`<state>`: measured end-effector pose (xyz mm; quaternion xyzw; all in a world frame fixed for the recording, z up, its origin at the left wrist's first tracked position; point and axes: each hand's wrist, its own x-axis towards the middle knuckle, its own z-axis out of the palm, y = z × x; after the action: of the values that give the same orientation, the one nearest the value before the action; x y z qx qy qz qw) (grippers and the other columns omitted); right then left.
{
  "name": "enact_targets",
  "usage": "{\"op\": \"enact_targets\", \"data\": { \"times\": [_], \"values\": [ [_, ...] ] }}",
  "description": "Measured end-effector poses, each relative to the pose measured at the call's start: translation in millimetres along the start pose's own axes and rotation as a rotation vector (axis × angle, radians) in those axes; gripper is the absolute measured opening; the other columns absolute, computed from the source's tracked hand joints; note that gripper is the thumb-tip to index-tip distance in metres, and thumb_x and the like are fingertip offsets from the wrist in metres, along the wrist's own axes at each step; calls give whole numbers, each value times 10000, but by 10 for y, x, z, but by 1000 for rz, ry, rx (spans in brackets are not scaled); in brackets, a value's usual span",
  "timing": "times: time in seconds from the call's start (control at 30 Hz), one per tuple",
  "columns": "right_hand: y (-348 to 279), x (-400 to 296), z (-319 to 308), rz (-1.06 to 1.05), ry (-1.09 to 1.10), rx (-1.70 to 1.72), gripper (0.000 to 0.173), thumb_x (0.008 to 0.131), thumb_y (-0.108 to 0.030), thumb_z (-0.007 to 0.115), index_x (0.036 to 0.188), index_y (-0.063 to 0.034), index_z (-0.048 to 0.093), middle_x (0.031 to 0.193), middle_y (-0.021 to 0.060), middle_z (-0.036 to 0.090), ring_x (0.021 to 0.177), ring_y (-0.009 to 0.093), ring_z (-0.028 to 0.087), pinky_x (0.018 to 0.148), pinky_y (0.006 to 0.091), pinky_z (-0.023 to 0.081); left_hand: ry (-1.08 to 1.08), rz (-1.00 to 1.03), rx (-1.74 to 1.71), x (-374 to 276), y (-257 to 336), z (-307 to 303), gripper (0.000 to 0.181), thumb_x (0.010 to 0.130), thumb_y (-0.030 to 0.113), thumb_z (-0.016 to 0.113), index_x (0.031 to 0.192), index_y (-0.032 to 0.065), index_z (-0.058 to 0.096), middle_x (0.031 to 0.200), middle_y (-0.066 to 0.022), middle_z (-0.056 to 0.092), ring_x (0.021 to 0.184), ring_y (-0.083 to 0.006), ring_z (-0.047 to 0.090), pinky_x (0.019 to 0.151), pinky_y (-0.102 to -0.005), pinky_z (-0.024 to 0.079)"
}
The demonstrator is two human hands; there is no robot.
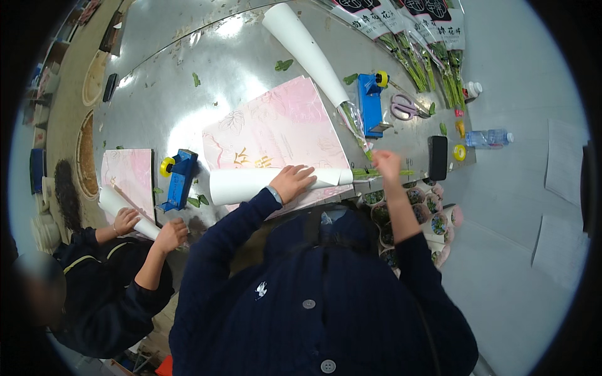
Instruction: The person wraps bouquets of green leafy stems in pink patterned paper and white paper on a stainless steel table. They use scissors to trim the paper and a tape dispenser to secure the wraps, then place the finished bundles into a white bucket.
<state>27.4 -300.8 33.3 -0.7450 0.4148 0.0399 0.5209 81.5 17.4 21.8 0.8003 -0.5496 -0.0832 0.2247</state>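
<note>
A white paper cone [244,185] lies across a stack of pink printed wrapping sheets [282,122], with green stems [364,172] coming out at its right end. My left hand [292,182] rests spread on the cone's upper side. Over the stems, near the lower tip of a second white paper cone [308,51], is my right hand [388,163], slightly blurred with curled fingers; whether it grips anything cannot be told. Clear film and stems show at that second cone's lower end.
Blue tape dispensers [370,105] [179,181], purple-handled scissors [404,107], a black phone [438,158] and a plastic bottle [487,137] lie about. Sleeved flowers [451,70] are at the upper right. Wrapped bouquets [439,223] stand below the table edge. A co-worker's hands [171,235] hold another cone at left.
</note>
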Motion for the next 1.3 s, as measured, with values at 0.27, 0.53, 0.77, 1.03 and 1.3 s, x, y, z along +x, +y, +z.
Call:
{"op": "enact_targets", "data": {
  "times": [0.27, 0.53, 0.77, 1.03, 1.3],
  "values": [
    [285, -839, 737, -248, -104, -529, 455, 816, -419, 600, 629, -7, 647, 590, 170, 595, 519, 311, 577, 527, 402, 450, -45, -59, -173, 156, -100, -32, 499, 678, 190, 701, 1141, 127, 524, 1188, -123, 537, 1054, -300, 533, 865, -393, 432],
    [516, -752, 346, -533, -171, -804, 311, 833, -343, 598, 746, -49, 648, 661, 177, 601, 646, 366, 591, 546, 428, 448, -256, -200, -457, 426, -370, -342, 489, 687, 223, 724, 1118, 91, 534, 1042, -171, 604, 935, -350, 586, 816, -397, 464],
    [-512, 427, -226, -308, 299, -16, 349, 793, -356, 654, 828, -9, 639, 735, 105, 619, 703, 203, 573, 676, 324, 434, 136, 19, -42, 110, 157, -64, 414, 750, 144, 602, 1150, 84, 515, 1222, -133, 509, 1105, -338, 486, 925, -419, 413],
    [-767, 824, -325, -7, 7, 72, 324, 735, -362, 702, 817, -50, 667, 780, -11, 583, 649, 104, 475, 599, 264, 357, 214, -50, -138, -28, 505, -143, 455, 698, 65, 610, 1144, 76, 522, 1185, -97, 531, 1108, -348, 476, 930, -418, 405],
    [-154, 156, -372, 30, -59, 362, 197, 776, -231, 679, 687, -64, 627, 655, -15, 571, 549, 96, 469, 515, 246, 351, 225, -145, -148, -54, 563, -40, 382, 691, 65, 601, 1072, 65, 564, 1159, -64, 549, 1116, -292, 483, 932, -378, 418]
  ]
}}
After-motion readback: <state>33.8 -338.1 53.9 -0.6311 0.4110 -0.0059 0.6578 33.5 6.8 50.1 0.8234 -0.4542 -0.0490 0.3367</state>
